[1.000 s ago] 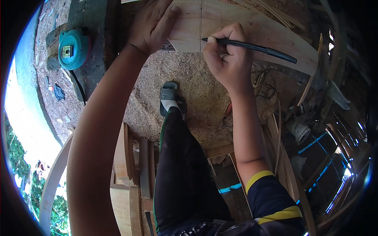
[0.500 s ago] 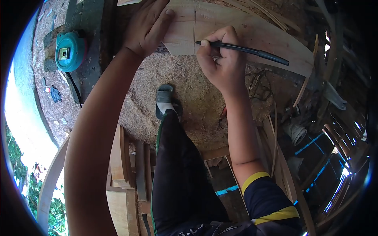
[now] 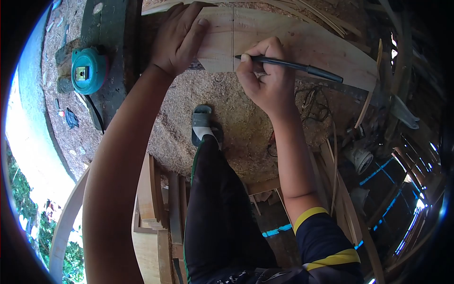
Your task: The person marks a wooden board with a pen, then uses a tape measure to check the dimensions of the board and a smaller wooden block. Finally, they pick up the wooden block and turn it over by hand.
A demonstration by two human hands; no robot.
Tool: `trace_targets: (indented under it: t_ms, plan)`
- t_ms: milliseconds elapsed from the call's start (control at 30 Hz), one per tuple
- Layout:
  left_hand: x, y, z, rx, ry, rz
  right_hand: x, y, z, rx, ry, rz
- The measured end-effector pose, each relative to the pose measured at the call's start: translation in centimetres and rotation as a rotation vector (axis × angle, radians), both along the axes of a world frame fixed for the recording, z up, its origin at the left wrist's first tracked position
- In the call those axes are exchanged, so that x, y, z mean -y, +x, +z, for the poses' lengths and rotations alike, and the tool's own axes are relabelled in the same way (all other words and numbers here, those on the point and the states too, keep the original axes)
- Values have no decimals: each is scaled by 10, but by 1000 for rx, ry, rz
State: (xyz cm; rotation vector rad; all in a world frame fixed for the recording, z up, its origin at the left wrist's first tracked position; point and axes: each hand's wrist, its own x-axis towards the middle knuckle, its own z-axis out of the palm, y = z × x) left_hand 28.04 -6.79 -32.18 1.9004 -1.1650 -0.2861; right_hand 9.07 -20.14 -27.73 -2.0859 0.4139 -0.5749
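A pale wooden board with an angled left end lies across the top of the view, and a dark line crosses it near that end. My right hand is closed around a black pen, whose tip is at the line. My left hand lies spread over the board's left end, fingers stretched out and pointing away from me. Left of that hand, a teal tape measure sits on a dark beam.
Sawdust covers the ground around my sandalled foot. Cut wooden pieces stand at the lower left, and long strips lean at the lower right. A cable is coiled below the board's right part.
The whole view has shifted slightly, so everything sits a little lower. Both hands keep nearly the same place on the board, and the pen tip stays at the line.
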Motion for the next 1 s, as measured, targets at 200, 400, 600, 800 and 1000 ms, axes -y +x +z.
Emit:
trace_targets:
  t_ms: [200,400,600,800,1000]
  plan:
    - [6,1,3,60,-92,0,2,1,2,9,-73,18]
    - [8,1,17,21,-37,-41,6,4,12,37,-182,36]
    - [8,3,20,-2,-6,-55,4,0,12,-26,-93,4]
    - [9,6,19,-20,25,-62,11,-5,22,-123,181,-18]
    - [3,6,19,-75,-27,-86,1,14,44,-117,698,-200]
